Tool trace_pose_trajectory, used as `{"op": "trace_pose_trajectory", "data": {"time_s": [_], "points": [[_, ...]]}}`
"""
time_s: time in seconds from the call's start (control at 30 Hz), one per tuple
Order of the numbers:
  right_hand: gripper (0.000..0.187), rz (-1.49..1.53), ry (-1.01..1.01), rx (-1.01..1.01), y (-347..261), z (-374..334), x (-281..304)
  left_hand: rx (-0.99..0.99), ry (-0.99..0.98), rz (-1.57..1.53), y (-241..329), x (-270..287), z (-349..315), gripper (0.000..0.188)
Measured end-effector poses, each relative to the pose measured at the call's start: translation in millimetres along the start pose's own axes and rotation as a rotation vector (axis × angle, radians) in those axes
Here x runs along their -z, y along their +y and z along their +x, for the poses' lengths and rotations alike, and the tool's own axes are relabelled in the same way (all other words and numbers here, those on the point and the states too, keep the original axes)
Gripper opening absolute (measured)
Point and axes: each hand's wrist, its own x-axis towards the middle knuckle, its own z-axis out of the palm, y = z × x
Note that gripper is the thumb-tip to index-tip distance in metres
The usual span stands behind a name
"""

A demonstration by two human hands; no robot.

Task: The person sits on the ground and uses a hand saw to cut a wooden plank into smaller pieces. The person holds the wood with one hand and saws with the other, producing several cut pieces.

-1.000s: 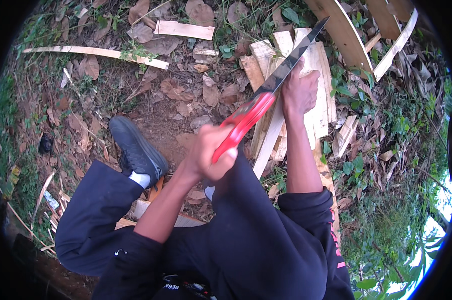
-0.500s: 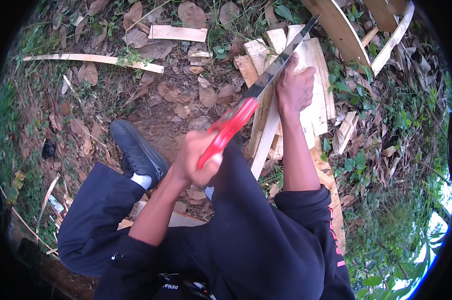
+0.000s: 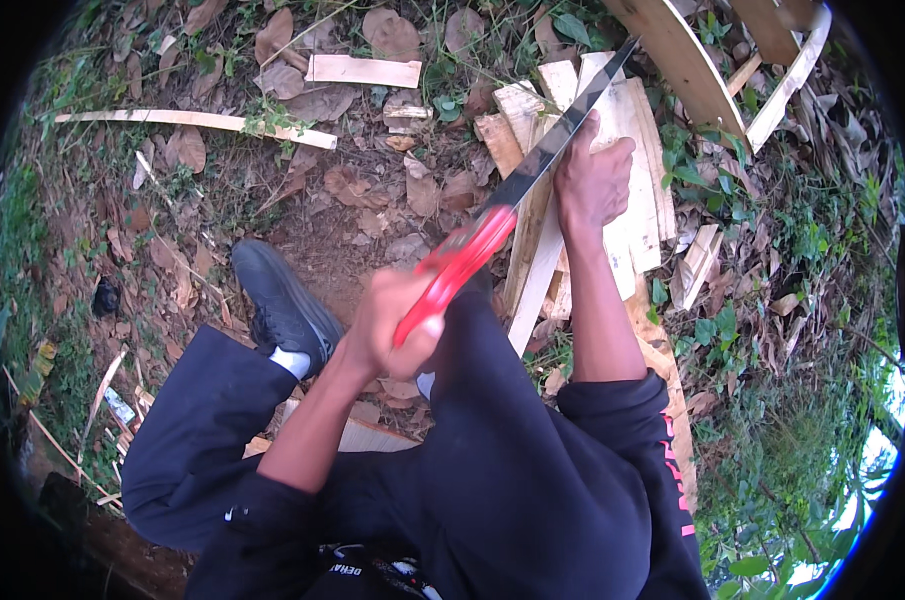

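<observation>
My left hand (image 3: 397,320) is closed round the red handle (image 3: 462,265) of a handsaw. Its long dark blade (image 3: 549,160) slants up and to the right, across a stack of pale wooden boards (image 3: 627,210). On these boards my right hand (image 3: 594,185) presses down, fingers curled, right beside the blade; the fingers' undersides are hidden. A narrow wooden strip (image 3: 534,285) slopes toward me below the blade, near my bent knee. Short board ends (image 3: 517,108) show left of the blade.
Curved planks (image 3: 677,65) stand at the far right, close to the saw's tip. Loose wood pieces (image 3: 364,70) and a long thin strip (image 3: 197,120) lie among dry leaves. My shoe (image 3: 284,305) is planted at left; a wood offcut (image 3: 695,265) lies right of the stack.
The saw and my left hand have barely moved along the blade's line. My right hand keeps its place on the boards. The whole view has shifted slightly.
</observation>
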Motion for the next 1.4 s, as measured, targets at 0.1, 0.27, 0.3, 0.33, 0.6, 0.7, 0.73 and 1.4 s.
{"op": "trace_pose_trajectory", "data": {"time_s": [0.1,0.27,0.3,0.33,0.6,0.7,0.73,1.4], "points": [[0.071,-0.003,-0.049,-0.029,-6,0,5,0.084,-0.045,-0.037,-8,-1,31,0.028],[0.071,-0.009,-0.030,0.049,-3,-2,0,0.049,0.015,-0.009,-4,7,-12,0.031],[0.071,-0.003,-0.021,0.057,-5,-2,0,0.055,0.016,-0.028,0,11,-21,0.031],[0.071,-0.007,-0.020,0.052,-4,-1,1,0.061,0.018,-0.047,1,13,-25,0.031],[0.069,-0.023,-0.035,0.051,-5,-2,-1,-0.012,0.010,-0.075,-13,-15,13,0.014],[0.070,-0.021,-0.024,0.053,-4,1,-1,-0.024,0.033,-0.099,-3,-13,-18,0.016],[0.070,-0.020,-0.026,0.048,-5,1,-1,-0.037,0.029,-0.084,-4,-12,-17,0.017],[0.067,-0.001,-0.003,0.048,-6,-4,-1,0.002,0.113,-0.031,-3,-25,-8,0.029]]}}
